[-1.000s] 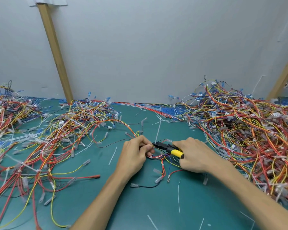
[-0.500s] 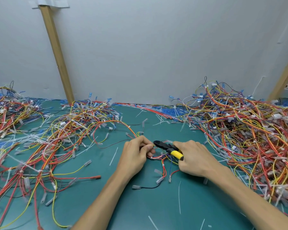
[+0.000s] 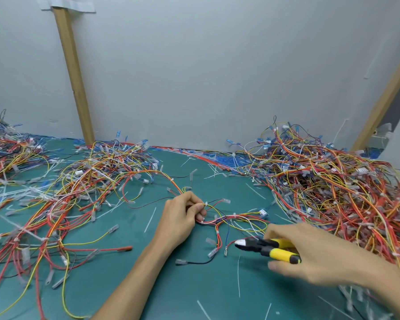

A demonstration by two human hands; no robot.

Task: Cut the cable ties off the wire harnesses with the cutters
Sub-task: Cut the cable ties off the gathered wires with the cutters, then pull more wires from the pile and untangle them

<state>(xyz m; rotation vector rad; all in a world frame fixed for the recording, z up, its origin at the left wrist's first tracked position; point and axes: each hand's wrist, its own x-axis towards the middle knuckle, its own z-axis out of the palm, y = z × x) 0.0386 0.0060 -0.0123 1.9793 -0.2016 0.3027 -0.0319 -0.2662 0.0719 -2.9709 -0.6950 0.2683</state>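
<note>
Left hand [image 3: 180, 218] pinches one end of the wire harness [image 3: 224, 219], with a white cable tie [image 3: 206, 202] just past its fingertips. Right hand [image 3: 316, 257] grips the yellow-handled cutters [image 3: 261, 247], nose pointing toward the left grip. The harness lies on the green mat [image 3: 194, 285] between both grips.

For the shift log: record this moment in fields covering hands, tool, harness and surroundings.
left hand: pinches the wire harness low over the mat
right hand: grips the cutters by their yellow handles
cutters: tip points left, not on any tie
wire harness: white cable ties still on it
mat: green, strewn with loose tie strips
surroundings: left heap and right heap of harnesses
</note>
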